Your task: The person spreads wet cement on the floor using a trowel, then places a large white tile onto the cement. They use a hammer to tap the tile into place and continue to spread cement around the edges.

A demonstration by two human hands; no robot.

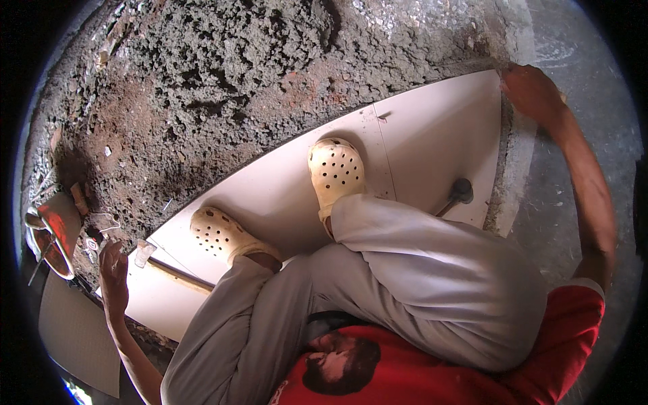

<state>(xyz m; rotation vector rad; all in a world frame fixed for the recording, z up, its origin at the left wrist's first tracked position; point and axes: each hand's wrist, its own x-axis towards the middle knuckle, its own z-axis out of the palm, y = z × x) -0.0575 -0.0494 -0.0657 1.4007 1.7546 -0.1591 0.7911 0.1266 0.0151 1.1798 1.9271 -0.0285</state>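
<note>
Crouching in 2 cream, perforated clogs [337, 172] on a row of large, smooth, off-white tiles [442, 128], set beside lumpy grey mortar [236, 50]. Reaching with the right hand [531, 93] to the upper right tile corner, with fingers bent at the edge; cannot tell whether pinching or only touching. Extending the left hand [114, 273] near the row's left end, with fingers partly curled; cannot tell about any grip. Lying on the tiles: a black-headed mallet [462, 190] and a wooden-handled tool [179, 275] with a pale, blocky head. Tipped over at far left: a red bucket [62, 226].
</note>
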